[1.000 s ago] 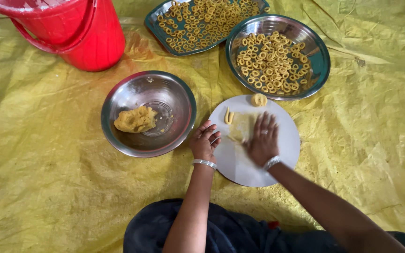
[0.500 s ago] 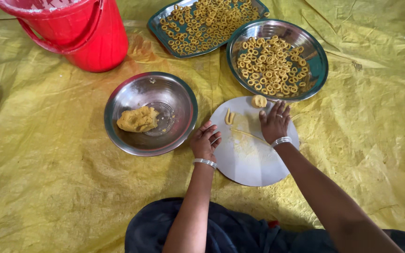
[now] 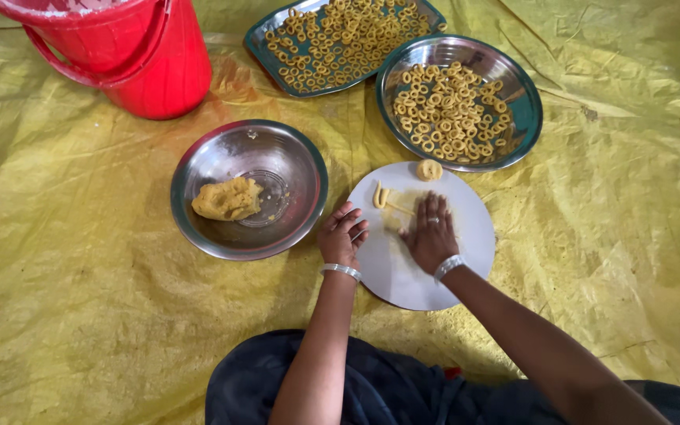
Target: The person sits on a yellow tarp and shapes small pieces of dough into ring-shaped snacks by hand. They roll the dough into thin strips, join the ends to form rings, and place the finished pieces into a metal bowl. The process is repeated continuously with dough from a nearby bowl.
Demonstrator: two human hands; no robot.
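ok, watching from my desk here. right hand (image 3: 431, 234) has slid back toward me on the white board (image 3: 466, 260); half a sec ago it was up near the far edge by the little dough coil (image 3: 430, 169), a sec ago about where it sits now. so that's one full back-and-forth stroke, i read it as rolling a dough strip (image 3: 397, 209) thin under the palm, roll prob not finished yet.

right hand pose: palm down, flat, fingers spread wide and pointing away from me, pressing on the board's middle. whatever dough is under the palm i can't see, only the strip's end poking out on the left of the fingers. a small curled dough bit (image 3: 380, 195) lies on the board's far-left part, apart from the hand.

left hand (image 3: 342, 236): sits at the board's left edge, fingers loosely curled, narrow. can't tell if it pinches a bit of dough or just steadies the board. it hasn't budged across the 3 frames. bangle on each wrist.

around the board: steel bowl (image 3: 198, 228) w/ a dough lump (image 3: 226, 198) just left of it, round steel plate (image 3: 525, 126) full of dough rings just beyond it, rectangular tray (image 3: 260, 47) of more rings beyond-left, red bucket (image 3: 159, 71) far left. yellow sheet (image 3: 64, 315) under everything.
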